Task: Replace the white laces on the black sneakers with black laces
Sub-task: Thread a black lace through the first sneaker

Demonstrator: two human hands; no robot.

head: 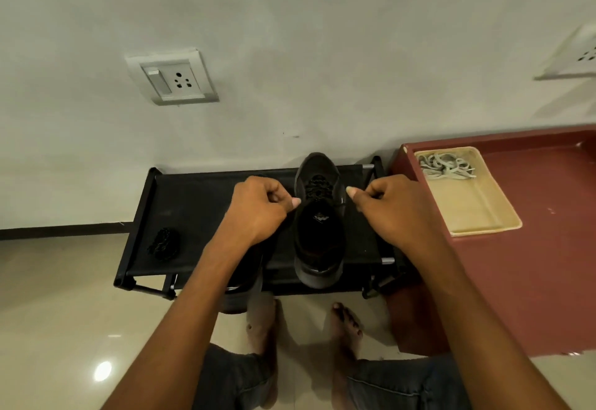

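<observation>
At frame centre, the left hand (258, 208) and right hand (395, 206) curl into fists beside a black lace-up sneaker (319, 219), each seemingly pinching an end of its black lace (317, 187). The sneaker stands on a black fabric rack (193, 212). Centre right, white laces (446, 167) lie in a cream plastic tray (483, 229).

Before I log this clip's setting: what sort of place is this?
Probably a home, perhaps an entryway: a low black shoe rack stands against a plain wall with a socket, on glossy floor tiles, and the person is barefoot.
</observation>
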